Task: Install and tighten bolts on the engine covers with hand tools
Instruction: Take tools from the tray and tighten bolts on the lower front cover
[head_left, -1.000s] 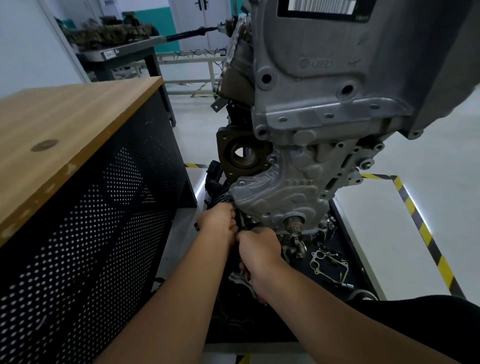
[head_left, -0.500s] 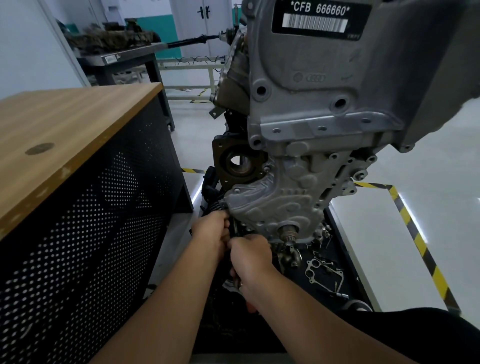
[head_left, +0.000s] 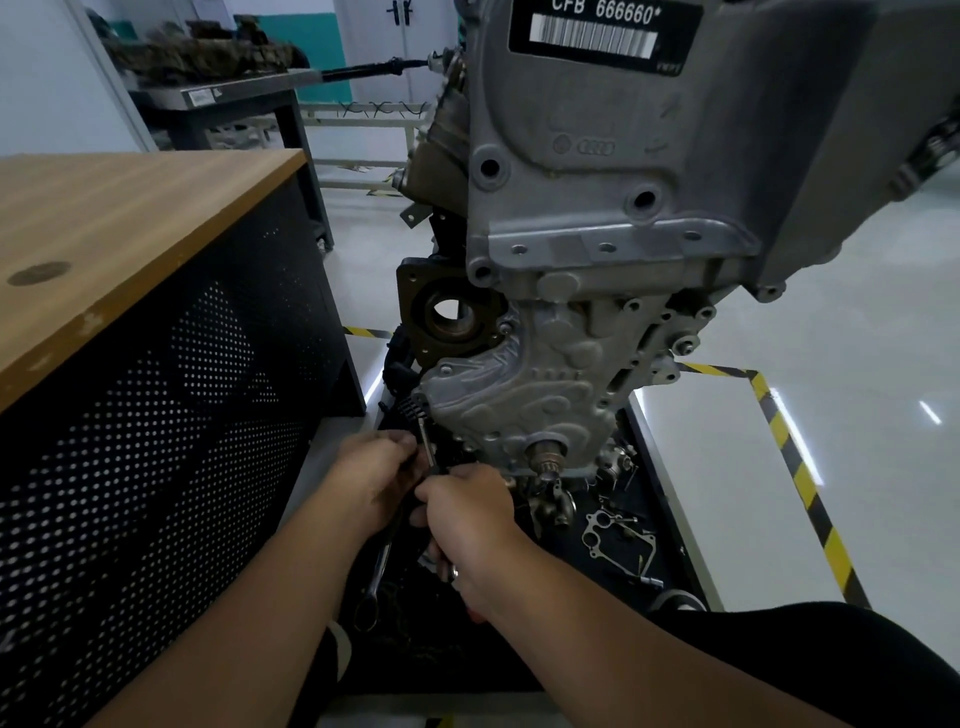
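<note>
- Both hands are bunched up right at the lower-left corner of the timing cover (head_left: 524, 395), the lower cover on this upright engine (head_left: 597, 171).
- Left hand (head_left: 371, 480) has its fingers curled round a slim metal tool shaft (head_left: 427, 441) that points up to the cover's edge.
- Right hand (head_left: 467, 519) is curled tight round something small and metallic; can't tell what exactly.
- A ratchet wrench (head_left: 376, 571) shows below the left hand.
- Loose gasket (head_left: 615, 532) lies on the black tray (head_left: 670, 525) under the engine.
- Wooden tabletop (head_left: 119, 228) sits on the left.
</note>
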